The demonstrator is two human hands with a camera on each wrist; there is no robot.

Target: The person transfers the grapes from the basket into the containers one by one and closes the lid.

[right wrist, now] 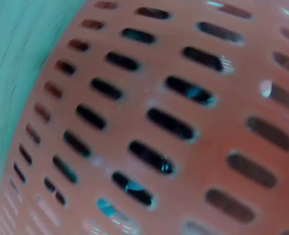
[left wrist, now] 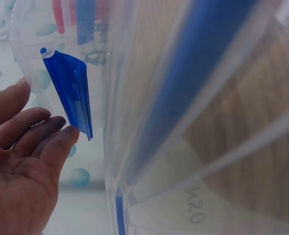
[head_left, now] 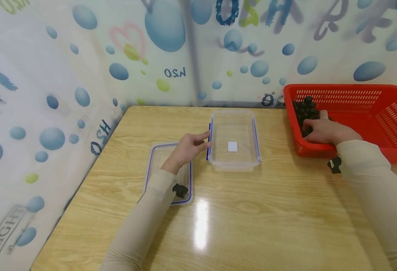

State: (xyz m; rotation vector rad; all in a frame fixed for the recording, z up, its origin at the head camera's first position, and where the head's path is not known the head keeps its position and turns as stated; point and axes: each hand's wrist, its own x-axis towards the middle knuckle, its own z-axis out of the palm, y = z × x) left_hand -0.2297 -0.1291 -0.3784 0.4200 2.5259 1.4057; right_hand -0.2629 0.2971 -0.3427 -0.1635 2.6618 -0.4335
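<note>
In the head view my left hand reaches to the left side of a clear plastic box with blue clips. Its fingers are loosely extended, tips at a hanging blue clip in the left wrist view. My right hand is inside the red basket, thumb and a finger curled around part of a bunch of black grapes. Those fingertips are partly hidden among the grapes. The right wrist view shows only the slotted basket wall, dark grapes behind its holes.
A clear lid with a blue seal lies on the wooden table, under my left forearm. A small white label shows on the box. A patterned sheet hangs behind and at the left of the table.
</note>
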